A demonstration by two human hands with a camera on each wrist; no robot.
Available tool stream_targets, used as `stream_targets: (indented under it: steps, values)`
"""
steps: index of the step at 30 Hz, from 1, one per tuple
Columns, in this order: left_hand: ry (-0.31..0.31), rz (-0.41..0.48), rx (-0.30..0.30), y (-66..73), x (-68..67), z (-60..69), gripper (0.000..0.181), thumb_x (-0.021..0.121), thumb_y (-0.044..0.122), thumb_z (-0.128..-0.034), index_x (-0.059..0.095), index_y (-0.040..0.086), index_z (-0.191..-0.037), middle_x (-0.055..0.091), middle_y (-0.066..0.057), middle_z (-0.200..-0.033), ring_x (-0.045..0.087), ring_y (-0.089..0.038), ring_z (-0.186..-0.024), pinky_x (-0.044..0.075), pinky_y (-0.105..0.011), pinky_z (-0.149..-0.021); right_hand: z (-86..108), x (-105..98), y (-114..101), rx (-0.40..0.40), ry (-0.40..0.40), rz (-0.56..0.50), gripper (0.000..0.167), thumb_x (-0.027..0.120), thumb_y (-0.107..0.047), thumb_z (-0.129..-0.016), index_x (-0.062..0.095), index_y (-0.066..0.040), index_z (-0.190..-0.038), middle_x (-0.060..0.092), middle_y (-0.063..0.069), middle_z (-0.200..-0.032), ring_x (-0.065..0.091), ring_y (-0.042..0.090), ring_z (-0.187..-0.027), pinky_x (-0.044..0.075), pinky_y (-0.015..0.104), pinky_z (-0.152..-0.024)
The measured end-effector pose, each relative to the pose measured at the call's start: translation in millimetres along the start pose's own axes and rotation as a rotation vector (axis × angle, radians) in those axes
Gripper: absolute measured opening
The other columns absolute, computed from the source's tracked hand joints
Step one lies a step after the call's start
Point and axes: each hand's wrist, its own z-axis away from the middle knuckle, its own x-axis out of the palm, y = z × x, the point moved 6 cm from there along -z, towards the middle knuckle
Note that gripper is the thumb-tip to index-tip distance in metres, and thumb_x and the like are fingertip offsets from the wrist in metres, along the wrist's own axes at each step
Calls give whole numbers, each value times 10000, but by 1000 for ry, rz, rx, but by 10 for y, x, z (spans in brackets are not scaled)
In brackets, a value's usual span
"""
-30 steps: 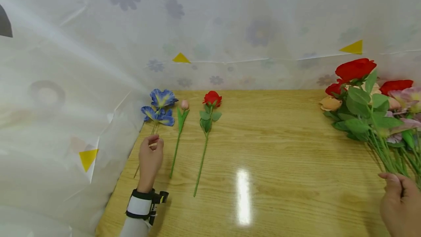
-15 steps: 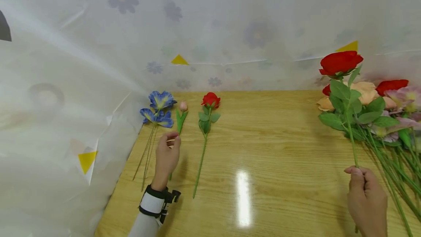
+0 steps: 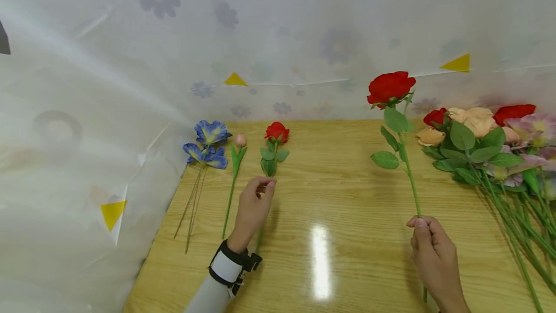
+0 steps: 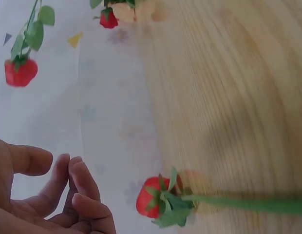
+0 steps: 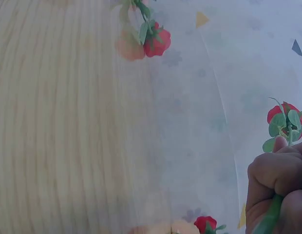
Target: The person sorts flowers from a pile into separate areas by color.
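Note:
My right hand (image 3: 436,260) grips the green stem of a long red rose (image 3: 392,88) and holds it upright above the table. In the right wrist view the fingers (image 5: 277,173) curl round that stem. My left hand (image 3: 255,210) hovers over the stem of a smaller red rose (image 3: 276,131) lying on the table. Nothing sits between its loosely bent fingers, and in the left wrist view a gap shows between thumb and fingertips. Left of this hand lie a pink tulip (image 3: 241,141) and blue irises (image 3: 211,132) with thin bare stems.
A pile of flowers lies at the right, with peach roses (image 3: 473,121), lilac blooms (image 3: 536,127) and red ones among green leaves. The wooden table (image 3: 330,173) meets a pale flower-printed sheet (image 3: 304,38) at the back and left. Yellow triangles (image 3: 457,63) mark the sheet.
My right hand has drawn one long red rose from the pile and carried it left. My left hand has moved right, from the irises past the tulip to the smaller rose.

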Motion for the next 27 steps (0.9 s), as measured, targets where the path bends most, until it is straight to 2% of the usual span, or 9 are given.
stream_targets:
  steps: [3,6,9,14,20,27]
  values:
    - [-90,21,50,136,167,22,203,559,269,-1010,678,134,-1105,644,19,-995,603,-124,-866,460,-275,-674,-7,122,-114,-85,-18,-37,303,309,-208,-1080,522,7,-1059,360,13,-566,319,156,-404,303,308,-364]
    - [-151,36,107,277,282,39,212,554,293,-1011,676,145,-1101,638,41,-988,592,-101,-868,445,-272,-668,-7,230,-207,-137,-44,-58,284,311,-164,-1080,532,11,-1055,363,9,-576,324,153,-421,309,300,-375]
    - [-188,46,156,407,362,49,207,559,298,-1008,678,150,-1089,634,59,-986,580,-87,-866,442,-279,-668,5,325,-278,-161,-76,-92,274,313,-147,-1079,532,16,-1056,363,7,-584,321,151,-430,311,298,-377]
    - [-284,35,222,593,501,79,233,545,326,-1012,677,149,-1088,626,69,-977,566,-69,-866,470,-291,-691,23,444,-381,-208,-118,-125,244,316,-110,-1077,527,9,-1050,352,0,-586,311,144,-433,309,286,-378]
    - [-359,65,226,752,588,112,276,511,366,-1022,674,157,-1098,616,88,-974,550,-57,-872,467,-263,-716,52,595,-458,-250,-174,-145,225,317,-90,-1075,534,-34,-1047,347,-9,-577,307,131,-418,311,260,-379]
    - [-446,143,229,877,717,176,236,531,351,-1015,680,198,-1116,618,110,-991,554,-60,-890,472,-290,-726,107,752,-524,-256,-191,-181,208,349,-45,-1061,557,-47,-1044,346,-11,-565,300,107,-416,304,244,-370]
